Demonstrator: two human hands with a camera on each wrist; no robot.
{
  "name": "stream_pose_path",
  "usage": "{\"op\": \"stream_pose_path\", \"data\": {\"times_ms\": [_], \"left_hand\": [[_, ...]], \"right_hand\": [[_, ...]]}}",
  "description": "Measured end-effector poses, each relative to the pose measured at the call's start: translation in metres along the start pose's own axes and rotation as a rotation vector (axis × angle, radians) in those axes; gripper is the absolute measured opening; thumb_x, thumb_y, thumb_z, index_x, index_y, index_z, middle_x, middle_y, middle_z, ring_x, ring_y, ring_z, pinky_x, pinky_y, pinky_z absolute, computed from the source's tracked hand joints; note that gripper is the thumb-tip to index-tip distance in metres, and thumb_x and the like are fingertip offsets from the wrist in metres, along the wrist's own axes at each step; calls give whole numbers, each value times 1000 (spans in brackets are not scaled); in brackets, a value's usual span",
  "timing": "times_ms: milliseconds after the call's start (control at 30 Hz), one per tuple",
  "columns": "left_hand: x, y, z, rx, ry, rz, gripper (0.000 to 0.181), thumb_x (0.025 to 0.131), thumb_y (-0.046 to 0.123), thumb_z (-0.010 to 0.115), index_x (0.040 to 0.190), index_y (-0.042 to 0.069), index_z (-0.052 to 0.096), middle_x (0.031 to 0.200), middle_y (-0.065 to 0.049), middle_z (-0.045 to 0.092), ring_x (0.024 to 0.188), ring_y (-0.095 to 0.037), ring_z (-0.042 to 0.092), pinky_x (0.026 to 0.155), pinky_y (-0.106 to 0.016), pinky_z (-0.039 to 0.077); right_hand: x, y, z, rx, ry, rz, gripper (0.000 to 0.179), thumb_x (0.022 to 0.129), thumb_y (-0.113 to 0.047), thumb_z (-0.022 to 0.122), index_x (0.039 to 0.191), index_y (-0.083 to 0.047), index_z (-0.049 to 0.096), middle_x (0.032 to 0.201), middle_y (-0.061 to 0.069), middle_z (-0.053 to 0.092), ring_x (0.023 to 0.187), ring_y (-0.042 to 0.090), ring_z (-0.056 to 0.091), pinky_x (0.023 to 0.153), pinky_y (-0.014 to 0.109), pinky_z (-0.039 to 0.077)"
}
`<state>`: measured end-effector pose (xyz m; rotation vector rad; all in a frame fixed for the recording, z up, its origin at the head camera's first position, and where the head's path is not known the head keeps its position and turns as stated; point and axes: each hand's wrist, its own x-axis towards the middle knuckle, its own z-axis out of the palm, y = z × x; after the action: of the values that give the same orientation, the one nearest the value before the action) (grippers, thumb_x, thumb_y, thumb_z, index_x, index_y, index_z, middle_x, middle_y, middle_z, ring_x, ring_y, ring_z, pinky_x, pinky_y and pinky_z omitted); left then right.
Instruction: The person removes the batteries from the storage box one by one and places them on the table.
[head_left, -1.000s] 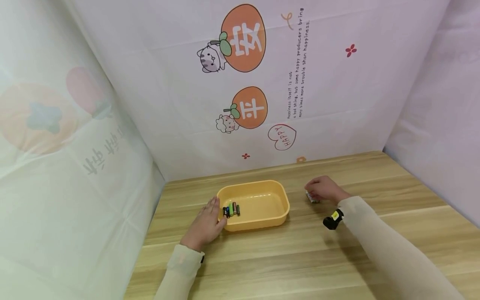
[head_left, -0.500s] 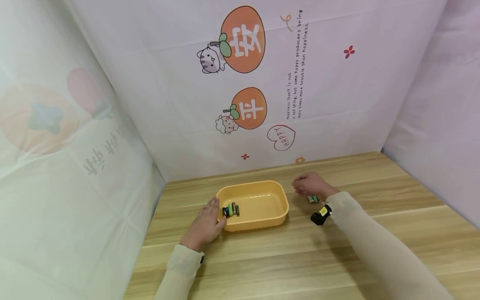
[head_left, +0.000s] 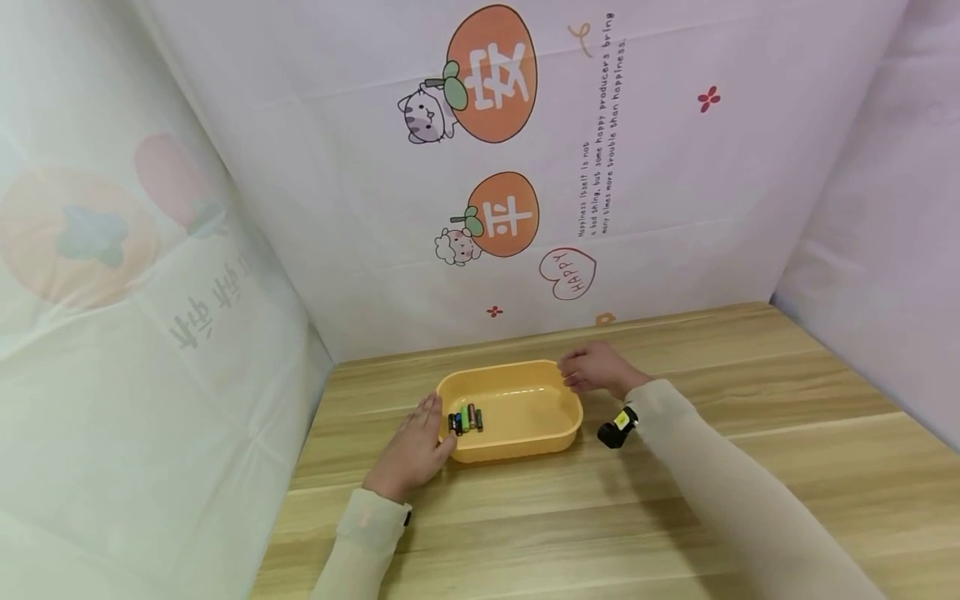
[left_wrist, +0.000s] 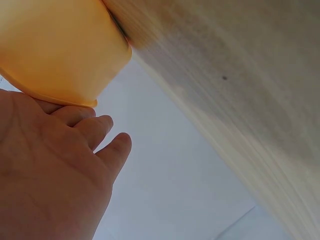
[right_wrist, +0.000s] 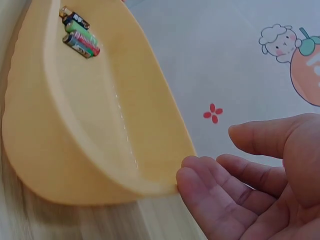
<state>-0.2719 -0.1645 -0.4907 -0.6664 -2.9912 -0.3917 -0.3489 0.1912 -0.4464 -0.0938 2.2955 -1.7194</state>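
A shallow yellow plastic basin (head_left: 517, 448) stands on the wooden table. Several small batteries (head_left: 466, 418) lie side by side at its left end, green, dark and reddish in the right wrist view. My left hand (head_left: 408, 450) rests against the basin's left side with its fingers extended, and the left wrist view has the fingers touching beneath the rim. At the right end is my right hand (head_left: 597, 369), its relaxed fingertips at the rim. From the right wrist view, nothing lies between the thumb and fingers of that hand (right_wrist: 260, 185).
White printed cloth (head_left: 645, 208) hangs behind the table, with more cloth on both sides. The wooden tabletop (head_left: 525, 525) extends in front of the basin and to its right. A black wrist camera (head_left: 617, 428) sits on the right wrist.
My right hand has moved left, from the batteries on the table to the basin's right rim. Those batteries were uncovered midway and are now hidden behind the right sleeve. My left hand stays put.
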Motion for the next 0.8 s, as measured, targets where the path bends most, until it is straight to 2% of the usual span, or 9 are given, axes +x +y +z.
{"op": "stream_pose_path", "data": {"times_ms": [200,433,800], "left_hand": [[1,0,0,8,-4,-3,70,103,40,36,153,-4,14,159,-19,13,146,-30,14,115,-44,17],[0,-1,3,-13,-12,-4,71,103,41,37,153,-3,13,160,-17,11,146,-31,14,115,-46,17],[3,-3,1,1,-3,3,70,103,41,36,153,-4,14,160,-18,12,146,-30,12,115,-45,17]], "right_hand": [[4,-3,12,31,-36,-6,37,95,-4,58,125,16,53,112,29,63,94,35,67,78,38,57],[7,-8,32,46,-69,-16,31,92,-2,60,117,16,56,96,18,67,96,42,65,79,43,56],[17,-11,57,31,-100,16,29,93,-4,61,114,14,59,111,31,59,98,44,64,80,46,56]]}}
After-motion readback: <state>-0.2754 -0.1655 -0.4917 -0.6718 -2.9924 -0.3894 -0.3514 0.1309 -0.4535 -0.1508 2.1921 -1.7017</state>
